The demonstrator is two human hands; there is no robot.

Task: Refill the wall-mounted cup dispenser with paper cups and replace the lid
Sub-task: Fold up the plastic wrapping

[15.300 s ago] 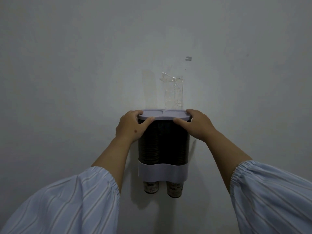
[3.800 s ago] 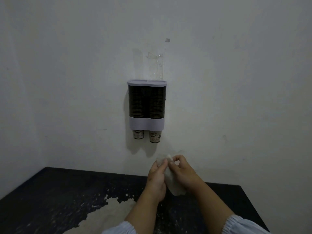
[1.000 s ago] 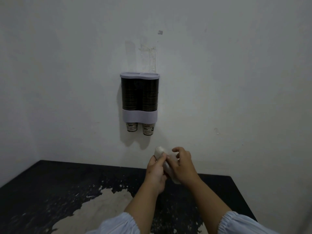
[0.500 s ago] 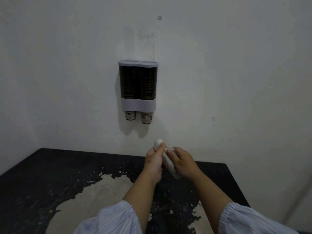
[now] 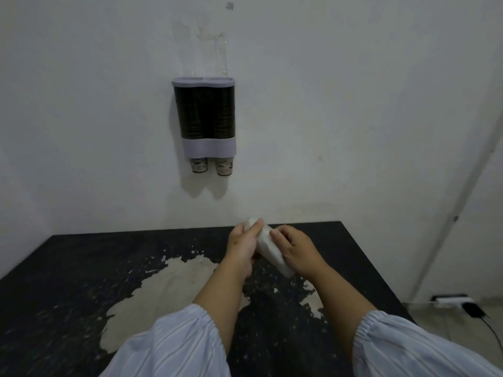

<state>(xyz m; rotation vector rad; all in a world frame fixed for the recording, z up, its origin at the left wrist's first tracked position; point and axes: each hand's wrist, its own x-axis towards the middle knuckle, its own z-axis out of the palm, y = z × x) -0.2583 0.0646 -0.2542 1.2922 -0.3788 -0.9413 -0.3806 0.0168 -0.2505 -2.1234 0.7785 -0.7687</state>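
The twin-tube cup dispenser (image 5: 204, 115) hangs on the white wall, its dark tubes showing stacked cup rims. Its pale lilac lid (image 5: 202, 80) sits on top. Two printed paper cups (image 5: 224, 166) poke out of the bottom. Well below it, over the table, my left hand (image 5: 243, 242) and my right hand (image 5: 296, 247) both grip a crumpled white plastic wrapper (image 5: 268, 247) between them. The wrapper's lower end sticks out under my right hand.
A black table (image 5: 81, 268) with large patches of peeled paint stands against the wall. Strips of clear tape (image 5: 220, 55) cling to the wall above the dispenser. A power strip (image 5: 450, 300) with a plug and cable lies on the floor at the right.
The view has tilted down, so the dispenser sits higher and more table shows. My hands still hold the wrapper and have shifted it slightly lower over the table.
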